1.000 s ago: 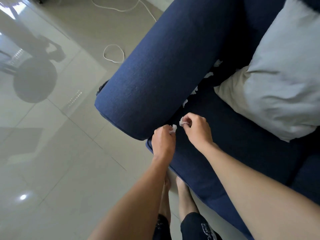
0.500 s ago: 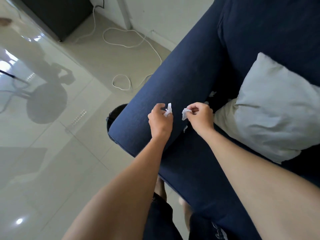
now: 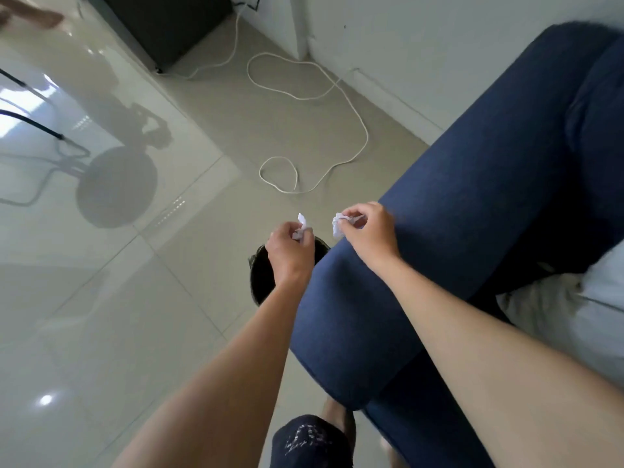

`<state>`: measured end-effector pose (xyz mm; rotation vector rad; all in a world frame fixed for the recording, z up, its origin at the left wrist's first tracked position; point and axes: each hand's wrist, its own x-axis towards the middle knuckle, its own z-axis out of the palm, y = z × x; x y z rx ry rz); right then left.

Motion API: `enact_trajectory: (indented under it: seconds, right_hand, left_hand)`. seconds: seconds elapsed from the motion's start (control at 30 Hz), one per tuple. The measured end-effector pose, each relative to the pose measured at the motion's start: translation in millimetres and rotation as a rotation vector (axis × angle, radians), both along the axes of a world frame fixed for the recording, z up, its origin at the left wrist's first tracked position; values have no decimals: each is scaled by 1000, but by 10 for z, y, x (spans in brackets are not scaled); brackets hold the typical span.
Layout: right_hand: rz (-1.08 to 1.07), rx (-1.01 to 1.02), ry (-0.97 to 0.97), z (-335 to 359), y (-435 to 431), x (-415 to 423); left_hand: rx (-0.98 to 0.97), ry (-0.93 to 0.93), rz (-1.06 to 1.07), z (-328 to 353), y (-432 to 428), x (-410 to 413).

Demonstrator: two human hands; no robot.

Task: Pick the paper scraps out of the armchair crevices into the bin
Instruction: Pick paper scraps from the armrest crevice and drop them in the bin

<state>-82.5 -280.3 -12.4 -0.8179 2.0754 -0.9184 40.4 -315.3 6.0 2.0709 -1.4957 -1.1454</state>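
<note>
left hand [image 3: 291,248] is pinched shut on a crumpled white paper scrap [image 3: 300,225] right above the dark bin [image 3: 261,282] on the floor, and the right hand [image 3: 368,233] beside it grips another scrap [image 3: 337,225] over the blue armchair [image 3: 472,214] arm. so both are picked but not dropped yet, i'd say. can't see the crevices from here, so no idea how many are left.

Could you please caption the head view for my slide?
Both hands carry paper scraps over the armrest toward the bin.
</note>
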Motion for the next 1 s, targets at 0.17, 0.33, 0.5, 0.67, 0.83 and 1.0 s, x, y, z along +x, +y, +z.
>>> enact_trajectory:
  seconds: [0.17,0.33,0.5,0.67,0.83,1.0]
  right_hand:
    - [182,126,-1,-345,-385,389]
    - [284,262,-44,-537,-506,718]
    - [466,497,-48,-487,-515,782]
    - [438,460,-19,-301,-439,609]
    - [394,353,117,54,-179,366]
    - [340,293,245,511,360,-19]
  left_hand:
    - [60,-72,15,-421,-279,444]
    - [206,-132,12,-686,-339,719]
    - [407,-222,-68,-710,-333,829]
    - [409,-212,-124,-476,-304,767]
    - [301,-259,-251,-98,-142,461]
    - [115,-330,-459,321,275,-73]
